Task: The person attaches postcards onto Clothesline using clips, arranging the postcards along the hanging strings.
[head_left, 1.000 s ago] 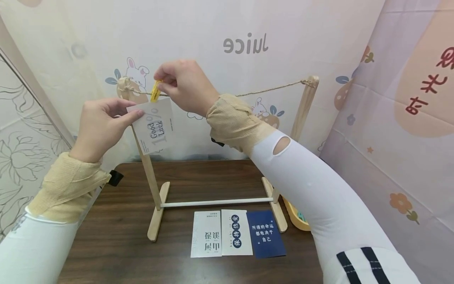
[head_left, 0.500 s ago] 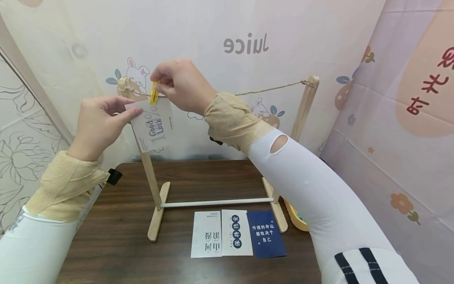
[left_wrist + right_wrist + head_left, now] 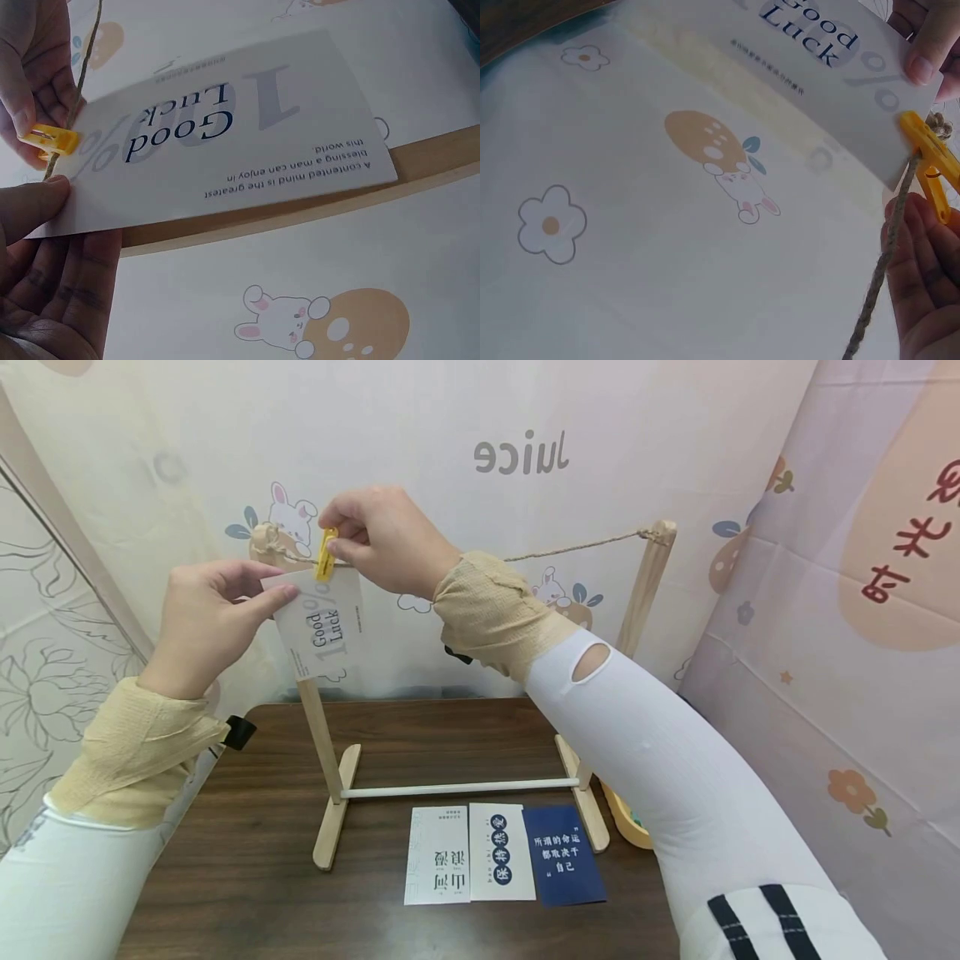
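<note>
A white "Good Luck" card (image 3: 322, 625) hangs at the left end of a twine line (image 3: 570, 547) strung across a wooden rack (image 3: 324, 752). My left hand (image 3: 206, 622) pinches the card's upper left corner between thumb and fingers. My right hand (image 3: 386, 539) pinches a small yellow clothespin (image 3: 326, 553) at the card's top edge, on the twine. In the left wrist view the card (image 3: 225, 142) fills the frame, with the clothespin (image 3: 49, 140) at its edge. The right wrist view shows the clothespin (image 3: 928, 165) biting the card (image 3: 840, 82) by the twine (image 3: 885, 255).
Three cards lie side by side on the dark wooden table (image 3: 225, 877): two white cards (image 3: 438, 856) (image 3: 501, 852) and a navy card (image 3: 562, 854). A yellow tray (image 3: 626, 822) sits partly hidden behind my right arm. Printed curtains surround the table.
The card and both hands have shifted slightly left along the twine; the grips are unchanged.
</note>
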A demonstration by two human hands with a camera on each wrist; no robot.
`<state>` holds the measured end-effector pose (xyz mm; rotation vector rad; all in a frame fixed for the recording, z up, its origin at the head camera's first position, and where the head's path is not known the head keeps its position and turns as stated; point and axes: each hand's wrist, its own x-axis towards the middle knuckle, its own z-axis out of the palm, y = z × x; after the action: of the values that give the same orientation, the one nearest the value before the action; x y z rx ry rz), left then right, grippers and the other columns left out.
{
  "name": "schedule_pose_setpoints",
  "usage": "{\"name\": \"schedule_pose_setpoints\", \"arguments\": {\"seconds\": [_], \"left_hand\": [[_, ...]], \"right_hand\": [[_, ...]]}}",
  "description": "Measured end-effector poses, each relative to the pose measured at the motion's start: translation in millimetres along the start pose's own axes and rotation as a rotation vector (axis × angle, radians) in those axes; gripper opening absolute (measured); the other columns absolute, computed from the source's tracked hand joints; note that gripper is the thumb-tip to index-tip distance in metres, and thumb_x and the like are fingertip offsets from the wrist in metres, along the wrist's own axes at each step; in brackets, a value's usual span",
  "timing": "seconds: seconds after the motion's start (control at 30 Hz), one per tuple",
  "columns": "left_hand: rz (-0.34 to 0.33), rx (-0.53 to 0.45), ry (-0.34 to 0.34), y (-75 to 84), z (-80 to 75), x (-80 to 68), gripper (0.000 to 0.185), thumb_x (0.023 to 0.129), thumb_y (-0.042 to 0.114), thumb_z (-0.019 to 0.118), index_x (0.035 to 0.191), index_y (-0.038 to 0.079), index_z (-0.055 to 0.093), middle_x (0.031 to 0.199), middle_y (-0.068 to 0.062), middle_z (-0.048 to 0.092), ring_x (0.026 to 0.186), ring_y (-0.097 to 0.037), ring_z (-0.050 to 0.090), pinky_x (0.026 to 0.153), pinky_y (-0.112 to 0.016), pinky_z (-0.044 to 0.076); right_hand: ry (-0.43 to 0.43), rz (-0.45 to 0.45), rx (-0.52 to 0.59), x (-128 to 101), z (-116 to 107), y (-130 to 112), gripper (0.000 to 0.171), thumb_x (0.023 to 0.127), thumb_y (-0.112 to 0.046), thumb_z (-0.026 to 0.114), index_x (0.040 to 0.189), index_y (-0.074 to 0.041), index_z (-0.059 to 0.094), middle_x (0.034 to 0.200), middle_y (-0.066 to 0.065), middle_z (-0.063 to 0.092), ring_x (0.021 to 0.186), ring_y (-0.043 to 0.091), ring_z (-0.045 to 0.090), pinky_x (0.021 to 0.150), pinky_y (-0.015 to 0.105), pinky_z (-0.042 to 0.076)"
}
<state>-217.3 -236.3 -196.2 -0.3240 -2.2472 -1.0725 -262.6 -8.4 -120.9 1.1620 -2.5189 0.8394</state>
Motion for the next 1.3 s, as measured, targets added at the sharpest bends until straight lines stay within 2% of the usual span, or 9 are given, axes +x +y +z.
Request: {"name": "schedule_pose_setpoints", "arguments": {"seconds": [0.17, 0.33, 0.5, 0.77, 0.97, 1.3], "left_hand": [[-0.014, 0.019, -0.008, -1.4, -1.3, -0.5, 0.029, 0.096, 0.022, 0.086, 0.114, -0.001, 0.081, 0.073, 0.044, 0.063, 0.075, 0.013, 0.065, 0.071, -0.009, 0.048], [-0.035, 0.021, -0.006, -2.6, -2.0, -1.0, 0.031, 0.095, 0.024, 0.086, 0.116, 0.002, 0.081, 0.074, 0.043, 0.063, 0.079, 0.01, 0.065, 0.072, -0.01, 0.048], [-0.035, -0.033, 0.031, -4.1, -2.0, -0.3, 0.028, 0.093, 0.018, 0.088, 0.113, 0.002, 0.081, 0.075, 0.039, 0.067, 0.076, 0.01, 0.068, 0.073, -0.008, 0.052], [-0.062, -0.089, 0.058, -6.2, -3.9, -0.5, 0.02, 0.092, 0.016, 0.088, 0.11, 0.011, 0.082, 0.078, 0.034, 0.07, 0.075, 0.008, 0.069, 0.07, -0.01, 0.051], [-0.102, -0.103, 0.078, -3.7, -6.8, -2.6, 0.018, 0.091, 0.017, 0.088, 0.108, 0.017, 0.081, 0.08, 0.032, 0.071, 0.077, 0.006, 0.069, 0.069, -0.012, 0.049], [-0.102, -0.109, 0.103, -1.8, -8.2, -6.3, 0.018, 0.09, 0.016, 0.089, 0.105, 0.018, 0.079, 0.08, 0.029, 0.071, 0.076, 0.005, 0.068, 0.071, -0.012, 0.05]], "right_hand": [[-0.043, 0.056, 0.021, -0.9, 0.1, -0.6, 0.033, 0.109, -0.011, 0.063, 0.139, 0.0, 0.067, 0.125, 0.009, 0.077, 0.11, 0.011, 0.07, 0.097, 0.016, 0.054], [-0.042, 0.08, 0.031, -0.8, 0.0, -1.2, 0.033, 0.108, -0.012, 0.063, 0.139, -0.002, 0.067, 0.125, 0.007, 0.075, 0.11, 0.011, 0.069, 0.097, 0.016, 0.053], [-0.037, 0.088, 0.037, -0.6, 0.2, -1.6, 0.033, 0.107, -0.012, 0.064, 0.138, -0.003, 0.068, 0.123, 0.006, 0.075, 0.109, 0.01, 0.068, 0.097, 0.016, 0.052], [-0.026, 0.093, 0.055, -1.3, 1.2, 0.5, 0.032, 0.106, -0.011, 0.065, 0.136, -0.002, 0.068, 0.12, 0.007, 0.077, 0.105, 0.01, 0.069, 0.096, 0.017, 0.053], [-0.029, 0.098, 0.057, -3.1, 0.3, 1.7, 0.031, 0.107, -0.013, 0.066, 0.135, -0.002, 0.068, 0.115, 0.007, 0.078, 0.102, 0.01, 0.07, 0.092, 0.018, 0.054], [-0.025, 0.101, 0.042, -7.6, -4.9, 7.5, 0.031, 0.106, -0.016, 0.068, 0.135, -0.003, 0.067, 0.115, 0.007, 0.077, 0.102, 0.01, 0.071, 0.094, 0.018, 0.053]]}}
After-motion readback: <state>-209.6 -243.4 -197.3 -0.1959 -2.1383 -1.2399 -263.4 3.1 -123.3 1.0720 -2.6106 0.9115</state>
